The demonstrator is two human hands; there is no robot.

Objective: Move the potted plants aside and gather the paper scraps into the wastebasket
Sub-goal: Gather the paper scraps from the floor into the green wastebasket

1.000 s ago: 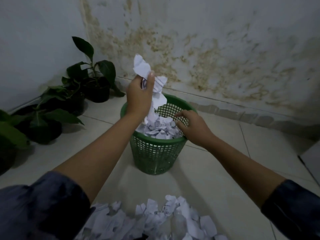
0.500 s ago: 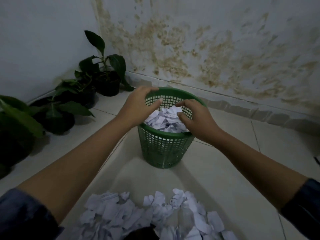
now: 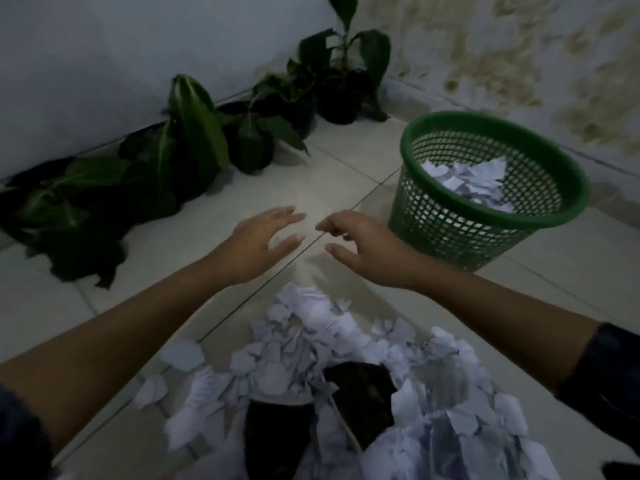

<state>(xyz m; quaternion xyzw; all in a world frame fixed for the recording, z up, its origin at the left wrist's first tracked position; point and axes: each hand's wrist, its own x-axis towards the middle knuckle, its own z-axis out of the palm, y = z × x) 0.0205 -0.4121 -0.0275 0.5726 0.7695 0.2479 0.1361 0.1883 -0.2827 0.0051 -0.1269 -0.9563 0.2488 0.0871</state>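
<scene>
A green mesh wastebasket (image 3: 446,223) stands on the tiled floor at the right, with white paper scraps (image 3: 467,183) inside it. A large heap of white paper scraps (image 3: 311,327) lies on the floor close to me. My left hand (image 3: 256,242) and my right hand (image 3: 363,242) hover empty just beyond the heap, fingers spread, fingertips nearly facing each other. Both hands are left of the basket and apart from it. Several potted plants (image 3: 249,133) stand along the left wall.
A stained wall (image 3: 519,46) runs behind the basket and meets the left wall in a corner. Two dark shapes (image 3: 360,393) show through the scrap heap near the bottom. Bare floor tiles (image 3: 346,164) lie between the plants and the basket.
Both hands left the basket rim and came back toward the heap, empty. The paper held by the left hand a second ago is gone from it. The view tilted down and left.
</scene>
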